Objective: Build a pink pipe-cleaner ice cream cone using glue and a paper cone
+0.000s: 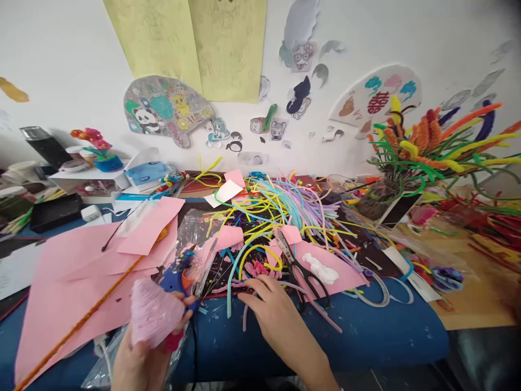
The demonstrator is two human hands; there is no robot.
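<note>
My left hand (140,355) is closed around a fuzzy light-pink pipe-cleaner bundle (153,312) with a red tip, held low at the front left. My right hand (271,312) lies on the dark mat with its fingers stretched out, fingertips touching thin pipe cleaners beside a small pink twisted flower (256,269). Black-handled scissors (303,269) lie just right of that hand on a pink paper sheet (325,260). A big heap of yellow, purple and blue pipe cleaners (280,206) spreads behind.
Large pink paper sheets (81,271) and a long orange pipe cleaner (81,320) cover the left. A blue glue gun (179,271) lies in a plastic bag. A vase of pipe-cleaner flowers (411,152) stands at the right. Boxes and a small flower pot (101,157) sit at the back left.
</note>
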